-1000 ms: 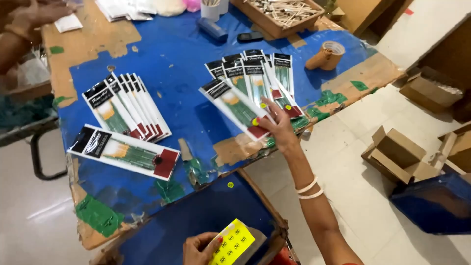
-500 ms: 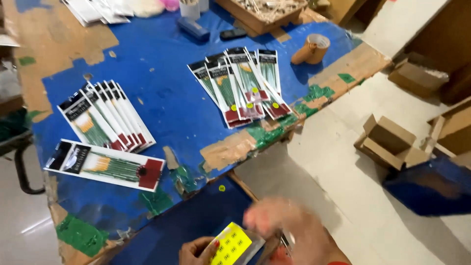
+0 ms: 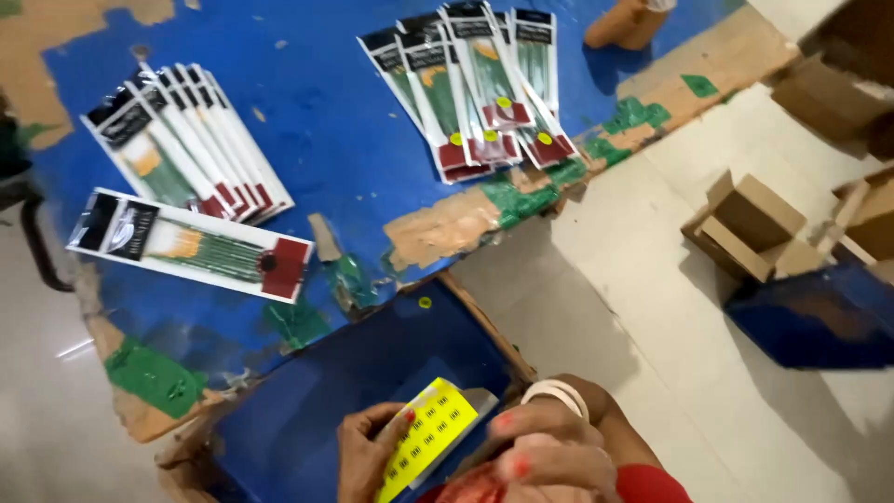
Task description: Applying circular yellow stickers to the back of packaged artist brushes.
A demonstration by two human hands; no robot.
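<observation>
Packets (image 3: 475, 88) fan across the table (image 3: 317, 121) beyond the sticker sheet (image 3: 426, 438).

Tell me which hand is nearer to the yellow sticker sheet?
Left. The left hand holds the yellow sticker sheet at its lower edge; the right hand is just beside it, to its right.

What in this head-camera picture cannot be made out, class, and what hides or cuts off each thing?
- Right hand: blurred, and cut off by the bottom edge, so its fingertips and grip are unclear.
- Yellow sticker sheet: its marks are too small to read; the left hand covers one edge.
- Brown roll: cut off by the top edge.
- Fanned packets: they overlap, so only the front one shows whole.
</observation>
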